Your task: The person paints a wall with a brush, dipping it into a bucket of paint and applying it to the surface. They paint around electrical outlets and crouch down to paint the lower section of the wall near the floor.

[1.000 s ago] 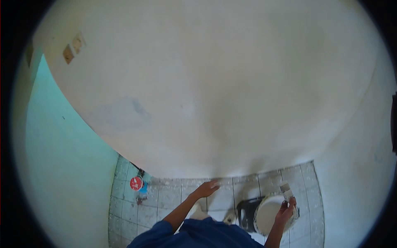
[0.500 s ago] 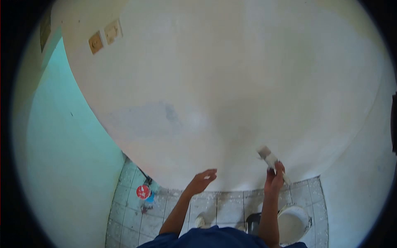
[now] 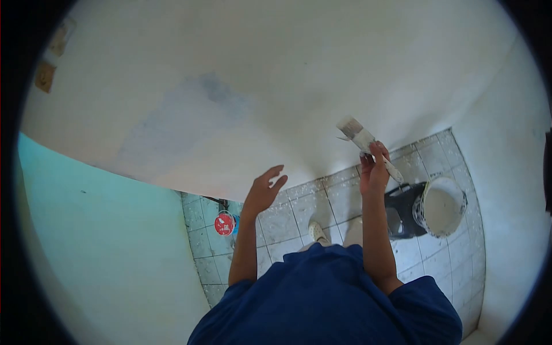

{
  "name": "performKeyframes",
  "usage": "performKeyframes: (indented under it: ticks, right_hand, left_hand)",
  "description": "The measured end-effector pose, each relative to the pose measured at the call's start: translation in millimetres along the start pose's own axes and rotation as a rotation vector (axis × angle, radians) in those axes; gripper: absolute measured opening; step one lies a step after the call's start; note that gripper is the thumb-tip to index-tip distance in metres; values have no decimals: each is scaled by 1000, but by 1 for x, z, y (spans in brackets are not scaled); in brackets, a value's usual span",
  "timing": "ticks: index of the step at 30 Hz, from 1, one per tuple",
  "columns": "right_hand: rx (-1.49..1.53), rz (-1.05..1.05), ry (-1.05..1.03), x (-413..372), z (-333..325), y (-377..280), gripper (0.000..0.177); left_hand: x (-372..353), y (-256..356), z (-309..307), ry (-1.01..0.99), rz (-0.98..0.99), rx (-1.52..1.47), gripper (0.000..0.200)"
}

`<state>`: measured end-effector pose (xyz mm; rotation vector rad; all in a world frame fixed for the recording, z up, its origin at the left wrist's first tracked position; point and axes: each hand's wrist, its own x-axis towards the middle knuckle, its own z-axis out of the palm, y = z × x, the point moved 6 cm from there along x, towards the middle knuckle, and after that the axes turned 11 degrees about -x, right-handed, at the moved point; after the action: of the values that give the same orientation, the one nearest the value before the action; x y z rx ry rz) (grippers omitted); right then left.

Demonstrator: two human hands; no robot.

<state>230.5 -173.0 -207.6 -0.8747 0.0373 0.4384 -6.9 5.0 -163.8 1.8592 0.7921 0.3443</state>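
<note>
My right hand [image 3: 374,169] grips a paintbrush [image 3: 363,138] by its pale handle, bristles pointing up and left toward the wall. The bristles look coated with whitish paint, and they appear apart from the wall. Held in the air before the wall, my left hand [image 3: 266,188] is empty, with thumb and fingers apart. The wall [image 3: 299,86] is off-white and has a bluish-grey patch [image 3: 195,112] left of centre. Below and right of my right hand, a bucket [image 3: 441,208] of whitish paint stands beside a black container [image 3: 405,208].
A red-lidded pail [image 3: 225,223] stands on the tiled floor [image 3: 282,221] at the left, near the mint-green wall [image 3: 103,213]. White specks cover the tiles. Sockets [image 3: 45,77] sit at the upper left. A pale shoe [image 3: 317,232] shows below me.
My view has tilted down and turned, bringing more floor, the bucket and the black container into sight. The paintbrush stays in my right hand; my left hand's fingers have spread more.
</note>
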Motion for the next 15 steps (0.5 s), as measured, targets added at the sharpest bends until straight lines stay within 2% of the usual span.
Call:
performKeyframes:
  ticks: [5,10,15]
  right_hand:
    - [-23,30,64,-3,-16,20,41]
    - [-30,118,126,9,-37,64,41]
    - [-73,35,166,11,-31,74,36]
  left_hand:
    - [14,5,20,2,6,-35,39]
    - [24,7,42,-15,-23,-83,37]
    - [34,-15,51,-92,-87,-29,36]
